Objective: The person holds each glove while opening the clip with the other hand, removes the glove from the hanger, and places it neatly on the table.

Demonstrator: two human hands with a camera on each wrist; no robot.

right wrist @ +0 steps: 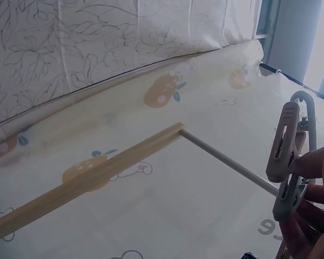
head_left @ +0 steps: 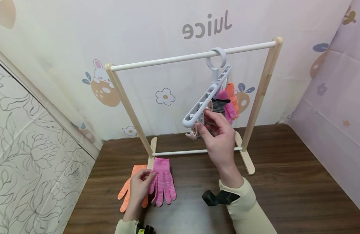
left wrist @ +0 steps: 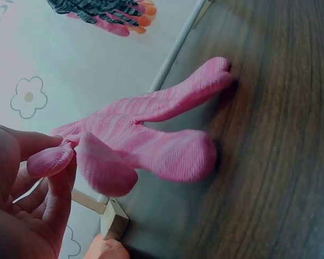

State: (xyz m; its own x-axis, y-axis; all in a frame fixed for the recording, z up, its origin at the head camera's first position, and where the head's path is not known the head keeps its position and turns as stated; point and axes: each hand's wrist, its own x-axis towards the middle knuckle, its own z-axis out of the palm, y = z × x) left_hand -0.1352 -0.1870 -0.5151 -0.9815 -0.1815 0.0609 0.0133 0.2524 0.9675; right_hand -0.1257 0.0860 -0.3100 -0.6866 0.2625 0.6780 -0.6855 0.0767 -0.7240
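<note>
Dark wood table (head_left: pixel 285 182); cartoon-print backdrop (head_left: pixel 65 39) w/ "Juice" behind.

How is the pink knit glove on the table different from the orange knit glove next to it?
The pink knit glove lies in full view, while the orange knit glove is partly hidden behind the left hand. That hand pinches the pink glove's edge; whether it touches the orange one cannot be told. The pink lies right of the orange. Both lie flat on the dark wooden table, fingers pointing towards the person.
</note>
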